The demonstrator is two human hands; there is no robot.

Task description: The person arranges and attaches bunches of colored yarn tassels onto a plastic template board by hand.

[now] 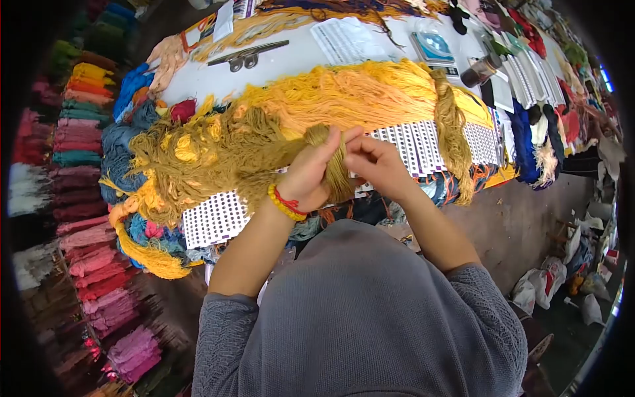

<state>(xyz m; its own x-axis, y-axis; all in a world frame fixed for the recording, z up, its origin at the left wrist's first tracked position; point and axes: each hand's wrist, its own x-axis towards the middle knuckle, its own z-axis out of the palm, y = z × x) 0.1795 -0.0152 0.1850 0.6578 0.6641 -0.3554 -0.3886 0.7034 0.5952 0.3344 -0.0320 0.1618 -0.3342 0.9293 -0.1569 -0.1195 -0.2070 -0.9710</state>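
A bundle of olive-gold thread (338, 177) is held in front of my body, above the near table edge. My left hand (309, 169) wraps round it from the left, a red and yellow band on the wrist. From the right, my right hand (382, 165) has its fingers bent and closed at the bundle's upper right side; the exact strands in them are hard to see. Loose olive thread (245, 142) spreads over the table left of my hands. Yellow-orange thread (357, 89) lies in a thick heap beyond them. Another olive hank (452, 122) hangs over the edge at right.
White cards with rows of dark holes (215, 221) lie along the near edge. Dark scissors (248, 58), papers (347, 40), a blue-topped device (434, 47) and a dark jar (481, 70) sit farther back. Coloured hanks (96, 261) line the left; bags (546, 281) lie on the right-hand floor.
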